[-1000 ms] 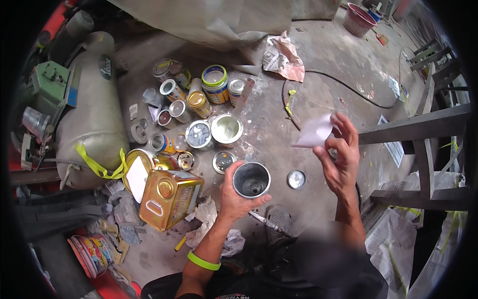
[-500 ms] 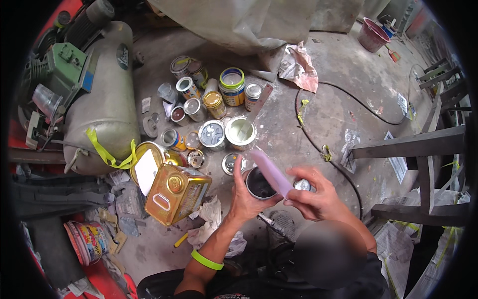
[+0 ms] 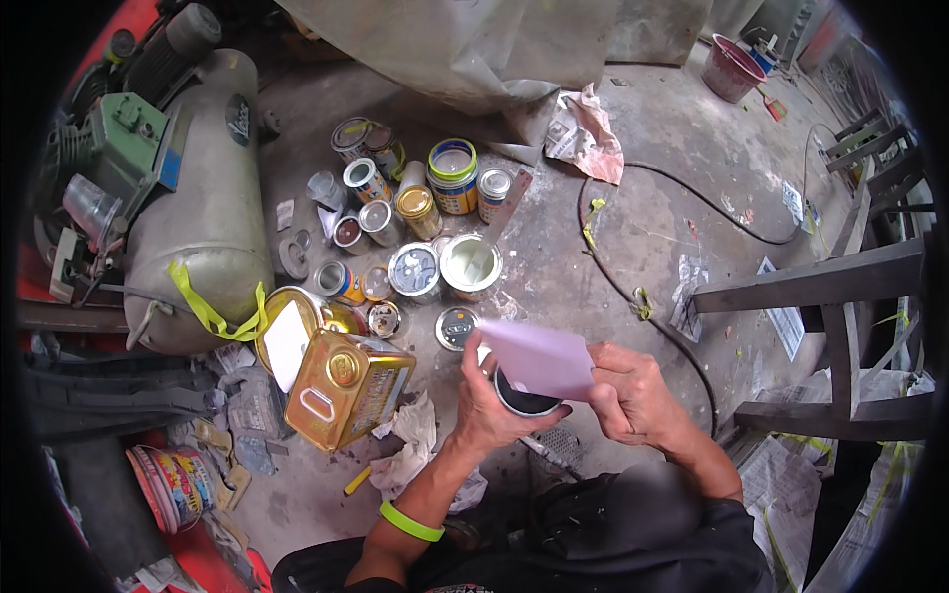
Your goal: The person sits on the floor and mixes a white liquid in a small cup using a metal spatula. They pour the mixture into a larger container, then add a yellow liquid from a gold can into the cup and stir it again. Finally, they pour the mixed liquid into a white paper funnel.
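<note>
My left hand is wrapped round a small open can with a dark inside, held upright in front of me. In my right hand, a pale lilac sheet is pinched by its right edge. It looks like thin paper or a flattened cone, and its broad face hangs over the can's mouth, hiding part of it. Just beyond my hands, a round lid lies on the floor. Farther off stands an open can of pale paint with a flat stirring stick in it.
Several paint cans and jars cluster ahead. A gold rectangular tin and crumpled paper are at left, beyond them a compressor tank. A dark hose crosses the floor; dark wooden frames stand at right.
The lilac sheet has turned, showing a broader face over the can. My right hand has moved slightly right and its fingers have closed in. The silver-topped object beside it is now hidden.
</note>
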The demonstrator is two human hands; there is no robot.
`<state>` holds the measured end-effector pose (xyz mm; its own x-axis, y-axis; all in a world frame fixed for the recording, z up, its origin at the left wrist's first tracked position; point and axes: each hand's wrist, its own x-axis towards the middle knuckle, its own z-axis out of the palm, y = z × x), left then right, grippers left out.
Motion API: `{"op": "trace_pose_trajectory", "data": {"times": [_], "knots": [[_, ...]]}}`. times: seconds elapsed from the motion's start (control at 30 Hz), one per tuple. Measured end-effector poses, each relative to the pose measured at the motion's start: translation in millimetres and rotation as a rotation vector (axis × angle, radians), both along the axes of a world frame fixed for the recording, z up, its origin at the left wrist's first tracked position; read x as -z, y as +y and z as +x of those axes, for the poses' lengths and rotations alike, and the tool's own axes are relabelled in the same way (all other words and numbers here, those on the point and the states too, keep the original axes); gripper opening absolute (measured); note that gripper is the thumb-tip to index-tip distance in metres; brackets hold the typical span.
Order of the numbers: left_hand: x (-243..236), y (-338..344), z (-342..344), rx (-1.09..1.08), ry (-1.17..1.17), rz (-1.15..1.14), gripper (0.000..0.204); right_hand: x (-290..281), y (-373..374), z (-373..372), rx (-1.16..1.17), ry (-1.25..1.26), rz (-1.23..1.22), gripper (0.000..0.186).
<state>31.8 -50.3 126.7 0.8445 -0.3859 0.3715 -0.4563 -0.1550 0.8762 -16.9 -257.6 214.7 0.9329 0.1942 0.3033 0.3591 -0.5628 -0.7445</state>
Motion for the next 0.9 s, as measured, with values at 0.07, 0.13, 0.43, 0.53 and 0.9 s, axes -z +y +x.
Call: {"op": "trace_pose_trajectory", "data": {"times": [0.07,0.13,0.43,0.53,0.9], "knots": [[-8,-1,0,0.066,-0.086,0.194,0.136,-8,-1,3,-0.024,-0.041,-0.023,0.030],[-15,-2,4,0.132,-0.147,0.323,0.137,-16,-5,10,-0.051,-0.084,-0.061,0.032],[24,3,1,0.109,-0.273,0.220,0.146,-21,-4,11,0.046,0.091,-0.201,0.033],[35,5,-5,0.120,-0.178,0.177,0.128,-31,-2,14,-0.010,0.222,-0.268,0.037],[19,8,2,0.154,-0.374,0.029,0.080,-28,7,23,-0.124,0.387,-0.301,0.058]]}}
